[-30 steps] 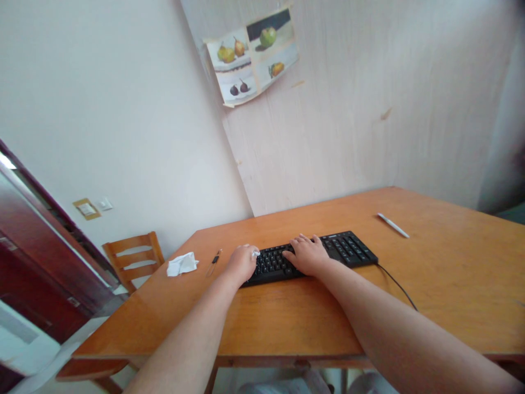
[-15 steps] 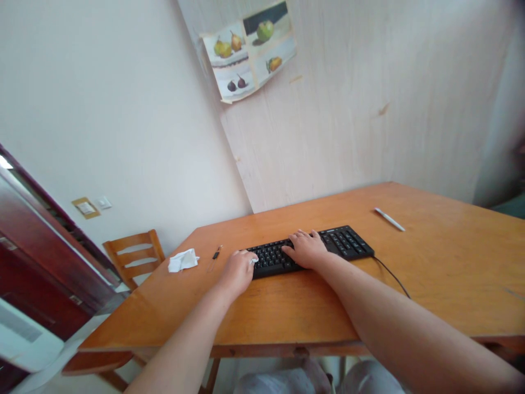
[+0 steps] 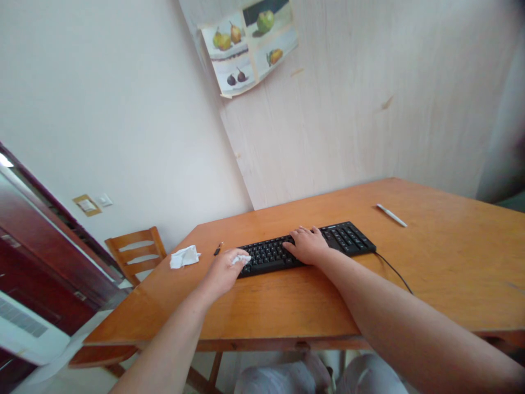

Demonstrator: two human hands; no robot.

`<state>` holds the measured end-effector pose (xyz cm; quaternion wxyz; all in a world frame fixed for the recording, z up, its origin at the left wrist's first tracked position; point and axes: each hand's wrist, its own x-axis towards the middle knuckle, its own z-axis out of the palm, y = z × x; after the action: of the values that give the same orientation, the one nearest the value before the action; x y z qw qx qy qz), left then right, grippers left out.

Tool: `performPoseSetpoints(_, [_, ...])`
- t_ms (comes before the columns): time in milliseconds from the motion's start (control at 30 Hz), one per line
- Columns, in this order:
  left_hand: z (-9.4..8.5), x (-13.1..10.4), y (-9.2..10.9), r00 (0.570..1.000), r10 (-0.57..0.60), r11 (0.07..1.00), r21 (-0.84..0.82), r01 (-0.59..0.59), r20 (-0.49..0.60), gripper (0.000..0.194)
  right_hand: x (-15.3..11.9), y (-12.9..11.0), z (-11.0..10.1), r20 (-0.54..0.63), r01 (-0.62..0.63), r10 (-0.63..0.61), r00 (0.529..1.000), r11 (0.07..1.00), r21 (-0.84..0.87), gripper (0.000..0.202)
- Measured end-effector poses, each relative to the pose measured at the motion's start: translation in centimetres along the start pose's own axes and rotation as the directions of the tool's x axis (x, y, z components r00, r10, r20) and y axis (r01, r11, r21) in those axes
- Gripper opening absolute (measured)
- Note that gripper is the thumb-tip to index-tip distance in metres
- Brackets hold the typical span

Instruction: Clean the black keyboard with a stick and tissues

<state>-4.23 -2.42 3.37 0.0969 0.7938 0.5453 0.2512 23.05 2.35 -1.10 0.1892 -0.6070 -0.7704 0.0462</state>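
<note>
The keyboard point(image 3: 305, 249) lies on the desk point(image 3: 451, 273) in front of me, running left to right. My right hand point(image 3: 307, 247) rests on its middle keys, and my left hand point(image 3: 223, 269) sits at its left end, pinching a small wad of tissue point(image 3: 240, 259) against the corner. Just left of that hand lies a small clip point(image 3: 217, 249), and farther left a crumpled tissue point(image 3: 184, 256) near the desk's left edge. Far right on the desk lies a pen point(image 3: 391, 215). The keyboard's cable point(image 3: 394, 271) trails off its right end toward me. A chair point(image 3: 135, 254) stands beyond the desk's left side, and a fruit poster point(image 3: 248, 46) hangs on the wall behind.
</note>
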Motion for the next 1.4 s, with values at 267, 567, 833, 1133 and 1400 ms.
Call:
performPoseSetpoints(267, [0.2,4.7,-2.7,0.986,-0.108,0.986,0.114,0.123,-0.126,0.028,0.0,0.0,0.0,-0.002,-0.003,0.003,1.000,1.000,0.003,0.059])
performPoseSetpoints(567, [2.6,5.2,-2.8,1.000,0.000,0.964,0.264,0.003,-0.009,0.028,-0.1,0.0,-0.1,-0.008,0.001,-0.001,1.000,1.000,-0.010,0.057])
performPoseSetpoints(833, [2.0,3.5,-2.5,0.998,0.047,0.942,0.330,-0.057,0.038,0.030,-0.2,-0.1,-0.2,0.007,-0.001,0.001,1.000,1.000,-0.013,0.056])
performPoseSetpoints(1133, [1.8,0.5,-1.2,0.992,0.120,0.920,0.370,-0.127,0.043,0.028,-0.3,-0.1,-0.4,0.008,0.006,-0.006,1.000,0.999,-0.042,0.056])
performPoseSetpoints(1400, [1.4,-1.5,-0.4,0.983,0.175,0.909,0.374,-0.186,0.063,0.029,-0.2,0.0,-0.3,0.008,0.006,-0.006,1.000,0.999,-0.038,0.056])
